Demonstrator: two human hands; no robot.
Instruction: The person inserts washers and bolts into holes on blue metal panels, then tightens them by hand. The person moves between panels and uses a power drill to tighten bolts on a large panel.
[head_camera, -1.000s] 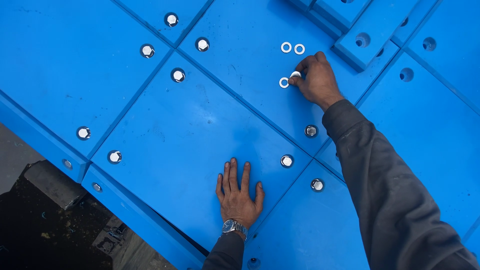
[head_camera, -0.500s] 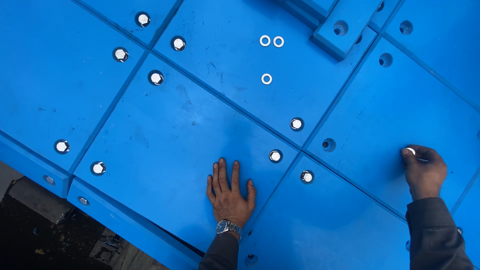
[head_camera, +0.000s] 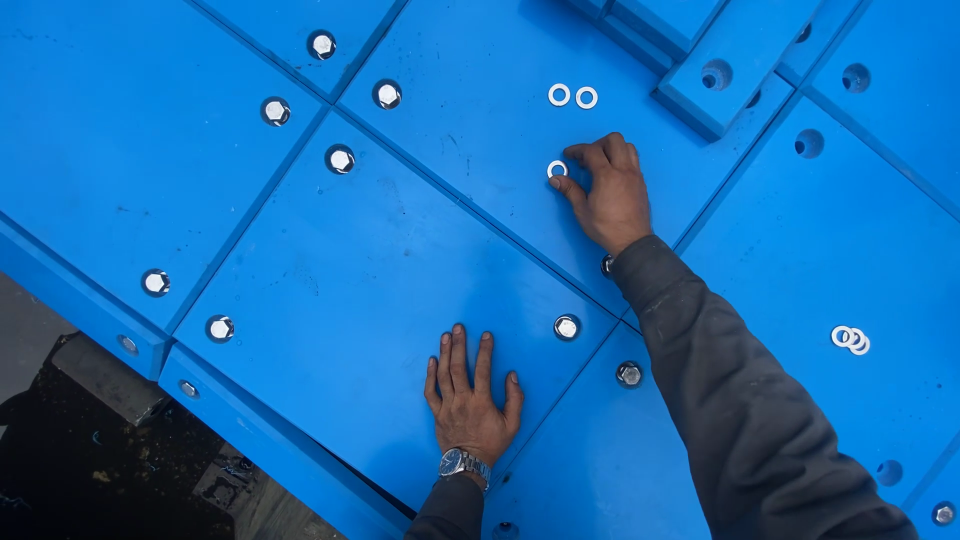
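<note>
large bright blue panels (head_camera: 380, 290) fill nearly the whole view, laid edge to edge with narrow dark seams running diagonally between them. a raised blue block (head_camera: 735, 60) with round holes sits at the upper right. at the lower left the panels end in a stepped edge, and below it lies dark, wet-looking ground (head_camera: 90, 470) with debris. the light is even and soft, casting no hard shadows.

Blue panels (head_camera: 340, 300), bolted, seams between.
Hex bolts (head_camera: 341, 159) sit recessed in the panel corners; empty holes (head_camera: 809, 143) upper right; two washers (head_camera: 573, 96) side by side above; washer cluster (head_camera: 851, 339) at right.
</note>
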